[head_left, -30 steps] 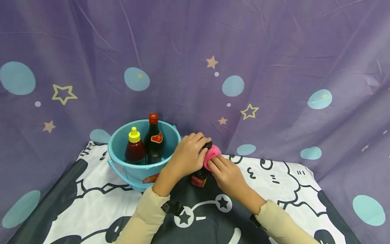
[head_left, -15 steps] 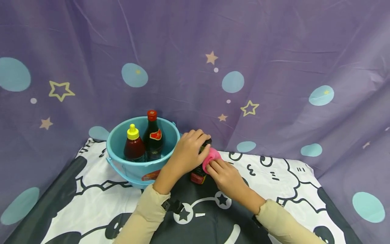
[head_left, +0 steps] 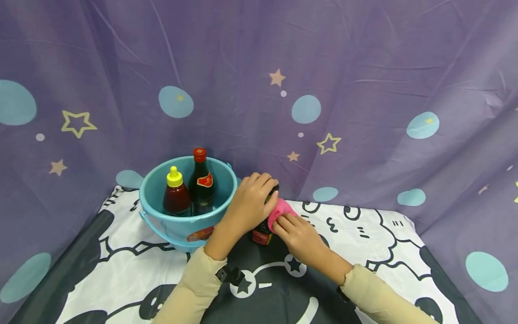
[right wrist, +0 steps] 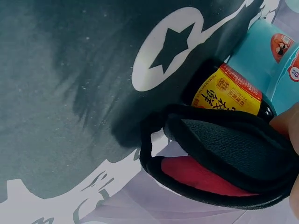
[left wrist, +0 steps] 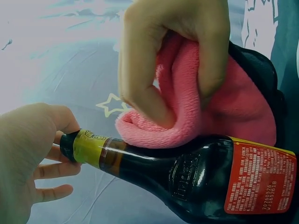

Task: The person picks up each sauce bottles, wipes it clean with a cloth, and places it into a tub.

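Observation:
A dark sauce bottle (left wrist: 201,172) with a black cap, a yellow neck band and a red label stands beside the bucket; its yellow front label shows in the right wrist view. My left hand (head_left: 250,202) holds it by the cap, thumb and fingers round the top of the neck. Against the bottle's shoulder lies a pink fleecy cloth (left wrist: 233,102) with black edging and a loop. My right hand (head_left: 301,236) pinches the cloth in a fold between thumb and fingers. The cloth's black textured side (right wrist: 233,144) hangs below that hand in the right wrist view.
Just left of the bottle stands a light blue bucket (head_left: 147,191). Inside it are a red-brown squeeze bottle (head_left: 176,200) with a yellow top and a dark bottle (head_left: 202,189) with a red cap. Behind hangs a purple curtain (head_left: 243,58); a printed black-and-white cloth (head_left: 133,265) covers the table.
The pink cloth and my right hand have slid slightly down along the bottle. My left hand keeps its grip at the cap. The head view has shifted a little.

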A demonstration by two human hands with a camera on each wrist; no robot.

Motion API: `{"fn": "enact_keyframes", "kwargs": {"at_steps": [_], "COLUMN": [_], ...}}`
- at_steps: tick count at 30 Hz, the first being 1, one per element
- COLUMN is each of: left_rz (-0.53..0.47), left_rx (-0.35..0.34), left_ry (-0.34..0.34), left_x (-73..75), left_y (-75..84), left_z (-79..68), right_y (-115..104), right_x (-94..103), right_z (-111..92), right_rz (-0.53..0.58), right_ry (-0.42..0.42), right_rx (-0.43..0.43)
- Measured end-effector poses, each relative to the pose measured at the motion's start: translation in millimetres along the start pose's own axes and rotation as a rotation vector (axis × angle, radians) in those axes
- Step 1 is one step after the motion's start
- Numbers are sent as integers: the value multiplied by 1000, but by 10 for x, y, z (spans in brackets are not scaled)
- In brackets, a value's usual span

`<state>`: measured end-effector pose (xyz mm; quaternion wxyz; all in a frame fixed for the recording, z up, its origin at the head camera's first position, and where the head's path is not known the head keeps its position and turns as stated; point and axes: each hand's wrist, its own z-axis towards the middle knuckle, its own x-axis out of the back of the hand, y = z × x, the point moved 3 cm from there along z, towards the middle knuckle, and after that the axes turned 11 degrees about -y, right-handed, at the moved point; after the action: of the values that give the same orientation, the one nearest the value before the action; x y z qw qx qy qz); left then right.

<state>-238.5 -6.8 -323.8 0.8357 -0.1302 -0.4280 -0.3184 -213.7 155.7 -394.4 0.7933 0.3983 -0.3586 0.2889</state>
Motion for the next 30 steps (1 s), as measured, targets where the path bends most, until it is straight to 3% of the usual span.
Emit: {"fn": "enact_keyframes", "kwargs": {"at_steps": [19, 30], "left_rz": [-22, -51], "left_rx": [10, -1], "left_ry": [-3, 10], "left_x": [-15, -10], "left_y": [-9, -8], "left_z": [16, 8], "right_y": [19, -102], "right_x": [-100, -269], "right_z": [-156, -239], "right_rz": [60, 39], "right_ry": [-132, -309], "right_rx": [66, 139]}}
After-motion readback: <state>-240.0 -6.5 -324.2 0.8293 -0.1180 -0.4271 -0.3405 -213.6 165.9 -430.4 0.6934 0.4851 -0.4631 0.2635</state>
